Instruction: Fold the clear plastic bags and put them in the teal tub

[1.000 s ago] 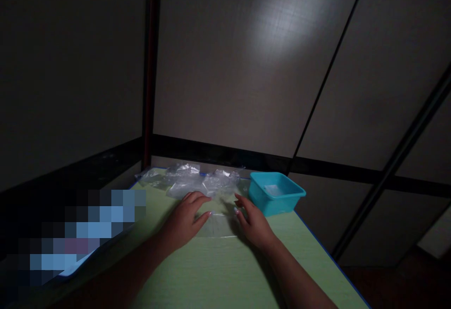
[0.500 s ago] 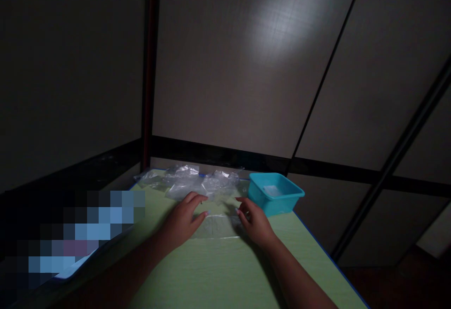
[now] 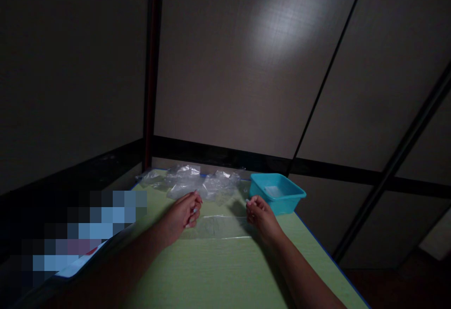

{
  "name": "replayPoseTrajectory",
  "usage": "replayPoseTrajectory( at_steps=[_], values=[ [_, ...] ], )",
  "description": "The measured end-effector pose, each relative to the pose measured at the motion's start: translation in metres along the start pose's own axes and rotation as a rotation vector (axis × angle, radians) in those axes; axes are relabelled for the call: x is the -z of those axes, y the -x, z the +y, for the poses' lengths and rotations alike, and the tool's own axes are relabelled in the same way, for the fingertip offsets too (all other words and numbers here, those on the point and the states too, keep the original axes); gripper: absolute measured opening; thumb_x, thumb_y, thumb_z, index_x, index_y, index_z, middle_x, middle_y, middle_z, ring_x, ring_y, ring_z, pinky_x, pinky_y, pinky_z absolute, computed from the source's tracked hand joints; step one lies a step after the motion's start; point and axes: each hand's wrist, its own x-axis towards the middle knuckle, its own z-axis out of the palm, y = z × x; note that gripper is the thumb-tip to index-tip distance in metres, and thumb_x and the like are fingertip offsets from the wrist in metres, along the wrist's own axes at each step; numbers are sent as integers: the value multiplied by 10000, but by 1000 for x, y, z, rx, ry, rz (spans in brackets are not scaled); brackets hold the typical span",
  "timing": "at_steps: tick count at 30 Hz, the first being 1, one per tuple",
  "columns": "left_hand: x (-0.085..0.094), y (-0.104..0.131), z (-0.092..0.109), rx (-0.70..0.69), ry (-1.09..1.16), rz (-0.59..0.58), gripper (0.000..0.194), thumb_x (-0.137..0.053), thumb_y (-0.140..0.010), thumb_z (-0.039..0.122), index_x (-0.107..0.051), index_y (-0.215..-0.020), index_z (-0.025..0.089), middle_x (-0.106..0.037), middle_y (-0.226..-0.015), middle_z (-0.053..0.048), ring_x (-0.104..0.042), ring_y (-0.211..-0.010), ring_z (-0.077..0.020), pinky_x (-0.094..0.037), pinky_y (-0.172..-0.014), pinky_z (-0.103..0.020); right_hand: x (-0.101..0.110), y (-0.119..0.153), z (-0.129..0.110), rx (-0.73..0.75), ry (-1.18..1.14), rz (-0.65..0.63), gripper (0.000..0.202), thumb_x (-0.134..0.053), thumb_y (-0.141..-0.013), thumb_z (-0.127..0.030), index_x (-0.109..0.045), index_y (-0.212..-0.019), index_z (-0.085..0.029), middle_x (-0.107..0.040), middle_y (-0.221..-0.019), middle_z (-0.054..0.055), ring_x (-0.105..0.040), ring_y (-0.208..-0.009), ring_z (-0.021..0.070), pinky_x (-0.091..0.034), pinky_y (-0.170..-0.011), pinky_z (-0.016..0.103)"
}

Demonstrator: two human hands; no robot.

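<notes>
A flat clear plastic bag (image 3: 223,228) lies on the light green table between my two hands. At its left end is my left hand (image 3: 185,216), turned inward with its fingers curled closed. Opposite it, my right hand (image 3: 261,216) is closed too, thumb against the bent fingers near the bag's right end. Whether either hand pinches anything is too small to make out. Behind them is a loose heap of crumpled clear plastic bags (image 3: 188,182). Just beyond my right hand stands a turquoise plastic basket (image 3: 282,203) with something whitish inside.
The green table (image 3: 211,276) has a blue edge running down its right side. Dark panelled walls (image 3: 225,88) rise close behind it and to the left. At the lower left is a blurred-out patch with a light blue edge (image 3: 75,269).
Both hands were open, fingers apart over the bag; their fingers have now curled closed. The hands have drawn slightly farther apart. The bag stays flat on the table.
</notes>
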Motion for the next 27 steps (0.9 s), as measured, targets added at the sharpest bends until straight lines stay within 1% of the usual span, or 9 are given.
replayPoseTrajectory(
  at_steps=[3, 9, 16, 18, 20, 21, 22, 24, 27],
  values=[
    [1, 1, 2, 80, 128, -60, 288, -462, -796, 475, -441, -764, 189, -364, -553, 72, -307, -368, -43, -179, -310, -141, 0, 0, 1, -14, -10, 10, 291, -629, -686, -378, -390, -680, -211, -394, -491, -93, -318, -381, 52, -265, -373, 171],
    [6, -1, 4, 98, 278, -100, 322, -454, -802, 510, -432, -754, 193, -337, -554, 66, -315, -382, -53, -178, -304, -135, 2, -2, 6, -11, -1, -13, 277, -612, -710, -368, -386, -675, -211, -403, -492, -90, -311, -385, 53, -255, -373, 170],
    [3, -1, 4, 121, 260, -138, 330, -411, -820, 515, -441, -758, 193, -387, -577, 53, -375, -410, -72, -244, -340, -165, 2, -1, 5, -8, 10, -15, 252, -604, -720, -353, -397, -685, -212, -403, -492, -92, -321, -384, 56, -257, -372, 171],
    [2, 1, 5, 134, 253, -179, 353, -389, -824, 531, -470, -798, 188, -446, -617, 36, -432, -453, -85, -294, -373, -179, 2, -1, 5, -5, 5, -19, 242, -602, -723, -343, -401, -688, -212, -404, -491, -92, -322, -386, 56, -256, -374, 171],
    [0, 4, 9, 180, 257, -279, 440, -353, -817, 573, -501, -943, 178, -543, -768, -22, -533, -592, -132, -391, -473, -229, 2, -1, 5, -2, 0, -23, 238, -605, -720, -337, -406, -690, -210, -400, -487, -92, -320, -386, 56, -251, -372, 171],
    [-1, 6, 11, 220, 265, -350, 522, -324, -810, 602, -483, -1056, 171, -567, -896, -71, -569, -718, -177, -429, -558, -276, 3, -1, 6, 0, -3, -23, 239, -607, -718, -337, -408, -689, -209, -396, -484, -92, -321, -388, 56, -248, -371, 170],
    [-3, 8, 13, 262, 283, -424, 612, -293, -798, 633, -432, -1165, 165, -550, -1038, -120, -566, -863, -233, -441, -651, -334, 3, -1, 6, 2, -6, -22, 241, -609, -716, -339, -410, -688, -207, -393, -482, -91, -322, -390, 55, -246, -371, 170],
    [-5, 12, 16, 325, 348, -547, 742, -246, -776, 677, -298, -1301, 155, -440, -1244, -175, -453, -1099, -311, -402, -787, -409, 3, -1, 6, 2, -6, -18, 244, -612, -714, -345, -415, -690, -203, -396, -486, -88, -331, -396, 55, -247, -374, 170],
    [-5, 13, 17, 367, 438, -657, 843, -210, -747, 720, -164, -1366, 150, -329, -1348, -188, -298, -1233, -331, -331, -885, -454, 4, -1, 7, 1, 10, -15, 243, -614, -714, -356, -427, -698, -201, -414, -498, -82, -350, -403, 58, -255, -378, 172]
  ],
)
